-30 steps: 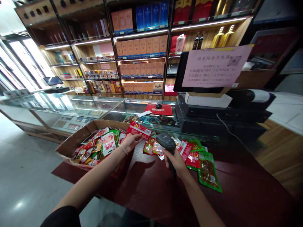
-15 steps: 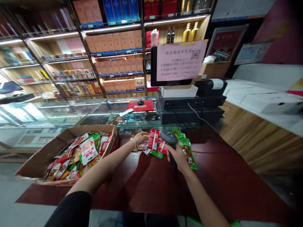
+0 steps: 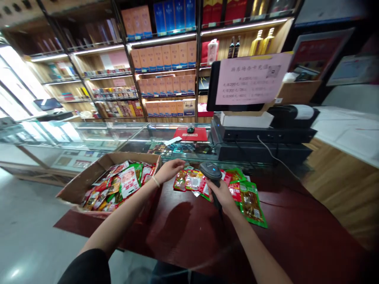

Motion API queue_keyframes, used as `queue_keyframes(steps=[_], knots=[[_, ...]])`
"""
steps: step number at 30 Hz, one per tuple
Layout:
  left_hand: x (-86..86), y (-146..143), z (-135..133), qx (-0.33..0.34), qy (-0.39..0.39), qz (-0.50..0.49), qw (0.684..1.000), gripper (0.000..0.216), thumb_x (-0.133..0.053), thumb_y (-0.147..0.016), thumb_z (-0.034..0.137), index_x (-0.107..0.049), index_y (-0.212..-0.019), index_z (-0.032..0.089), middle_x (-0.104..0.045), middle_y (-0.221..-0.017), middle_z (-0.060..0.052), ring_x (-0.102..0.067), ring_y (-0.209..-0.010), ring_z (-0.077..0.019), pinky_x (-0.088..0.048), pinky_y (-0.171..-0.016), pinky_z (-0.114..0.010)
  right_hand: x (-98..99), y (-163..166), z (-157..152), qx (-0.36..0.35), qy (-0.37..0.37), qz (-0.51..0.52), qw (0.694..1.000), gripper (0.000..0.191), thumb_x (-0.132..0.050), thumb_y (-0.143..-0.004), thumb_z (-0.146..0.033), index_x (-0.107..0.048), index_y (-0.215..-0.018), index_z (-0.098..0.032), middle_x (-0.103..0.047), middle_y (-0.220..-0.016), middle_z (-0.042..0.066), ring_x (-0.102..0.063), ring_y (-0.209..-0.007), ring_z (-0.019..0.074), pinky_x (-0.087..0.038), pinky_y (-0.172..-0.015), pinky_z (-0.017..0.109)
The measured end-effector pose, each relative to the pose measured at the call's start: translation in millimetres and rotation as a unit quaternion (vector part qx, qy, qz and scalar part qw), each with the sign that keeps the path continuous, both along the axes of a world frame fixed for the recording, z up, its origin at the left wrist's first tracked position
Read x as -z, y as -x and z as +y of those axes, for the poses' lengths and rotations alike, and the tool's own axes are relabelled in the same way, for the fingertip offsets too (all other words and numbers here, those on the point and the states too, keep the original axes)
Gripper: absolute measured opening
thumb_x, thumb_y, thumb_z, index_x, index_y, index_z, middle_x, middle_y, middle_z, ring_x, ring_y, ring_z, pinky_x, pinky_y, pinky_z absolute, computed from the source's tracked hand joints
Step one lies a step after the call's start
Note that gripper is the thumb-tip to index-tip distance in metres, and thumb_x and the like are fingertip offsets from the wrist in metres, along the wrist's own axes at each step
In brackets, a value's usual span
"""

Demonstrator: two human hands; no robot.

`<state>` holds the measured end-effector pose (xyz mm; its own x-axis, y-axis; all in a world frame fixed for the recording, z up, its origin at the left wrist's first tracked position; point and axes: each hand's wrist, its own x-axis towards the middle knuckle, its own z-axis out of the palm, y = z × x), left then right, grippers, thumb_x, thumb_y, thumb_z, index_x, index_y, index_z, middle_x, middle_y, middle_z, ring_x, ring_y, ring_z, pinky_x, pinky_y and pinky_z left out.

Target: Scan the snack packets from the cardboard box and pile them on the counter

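Note:
My right hand (image 3: 222, 196) grips a dark handheld barcode scanner (image 3: 211, 172) by its handle, the head tilted over a row of snack packets. Left of it, my left hand (image 3: 169, 170) hovers at the row's left end, fingers stretched loosely and apparently holding nothing. Near those fingers lie small red and clear snack packets (image 3: 193, 180). Red packets (image 3: 234, 191) continue beyond the scanner, partly hidden by it. A larger green-edged packet (image 3: 251, 203) lies at the right end.
An open cardboard box (image 3: 66, 193) full of mixed snack packets stands left on the dark red table (image 3: 189, 236). Behind are a glass counter (image 3: 139, 136), a red mouse pad (image 3: 199, 135), and a monitor with a pink sign (image 3: 251, 81). A cable (image 3: 274, 157) runs down on the right.
My left hand has moved left off the red packet it was touching, uncovering the packets at the row's left end. The scanner now sits farther left over the row. The camera view has turned left.

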<state>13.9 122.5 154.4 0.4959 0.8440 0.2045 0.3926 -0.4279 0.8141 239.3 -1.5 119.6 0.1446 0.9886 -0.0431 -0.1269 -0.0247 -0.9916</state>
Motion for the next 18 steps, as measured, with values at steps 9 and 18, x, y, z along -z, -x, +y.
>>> queue_keyframes(steps=[9, 18], knots=[[-8.7, 172, -35, -0.226, -0.076, 0.108, 0.965, 0.033, -0.053, -0.084, 0.033, -0.066, -0.110, 0.018, -0.070, -0.108, -0.008, -0.066, -0.096, -0.0215, -0.051, -0.088, -0.034, -23.6, 100, 38, -0.130, -0.037, -0.022, 0.991, 0.036, -0.069, -0.073, -0.050, -0.052, -0.078, -0.018, -0.055, -0.052, -0.005, -0.051, -0.035, 0.0099, -0.038, -0.035, 0.021], [41.4, 242, -44, -0.227, -0.083, 0.222, 0.945, 0.051, -0.059, -0.080, 0.039, -0.055, -0.125, 0.015, -0.058, -0.128, -0.014, -0.053, -0.120, -0.0277, -0.038, -0.105, -0.043, -16.9, 201, 64, -0.212, -0.050, -0.062, 0.974, 0.035, -0.067, -0.074, -0.049, -0.052, -0.087, -0.020, -0.054, -0.051, -0.007, -0.050, -0.034, 0.0108, -0.040, -0.035, 0.021]])
